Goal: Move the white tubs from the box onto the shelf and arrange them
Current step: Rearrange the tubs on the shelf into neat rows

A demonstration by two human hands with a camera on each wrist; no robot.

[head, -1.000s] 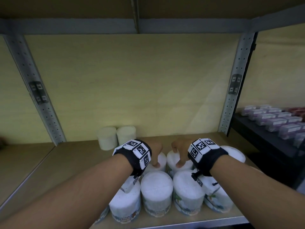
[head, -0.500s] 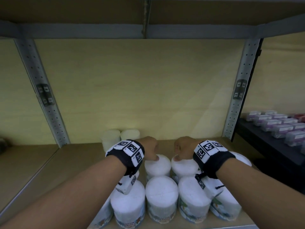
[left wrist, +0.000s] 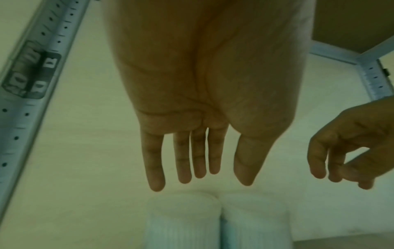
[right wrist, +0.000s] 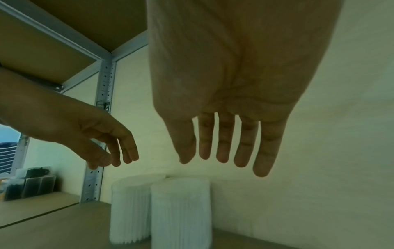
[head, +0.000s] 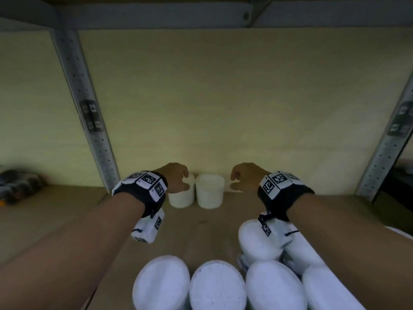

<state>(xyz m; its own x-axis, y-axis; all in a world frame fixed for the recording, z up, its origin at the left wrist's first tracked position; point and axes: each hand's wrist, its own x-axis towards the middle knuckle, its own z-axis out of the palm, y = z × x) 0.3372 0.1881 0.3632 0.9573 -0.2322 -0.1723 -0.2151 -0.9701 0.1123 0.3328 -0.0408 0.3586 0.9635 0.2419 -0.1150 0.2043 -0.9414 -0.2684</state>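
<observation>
I have both hands up over the shelf [head: 55,220], neither holding anything. My left hand [head: 176,179] hangs just in front of the two white tubs [head: 209,191] standing side by side, touching, against the back wall; its grip is loose and wide, fingers [left wrist: 181,161] straight down in the left wrist view. My right hand [head: 244,179] hovers to their right, grip also wide, fingers [right wrist: 224,143] relaxed. More white tubs [head: 218,286] crowd the shelf's front edge below my forearms (any label text there is hidden from this angle). The wrist bands [head: 279,184] carry black-and-white square codes, no readable words. The upright post [head: 89,113] bears a blurred, illegible sticker.
</observation>
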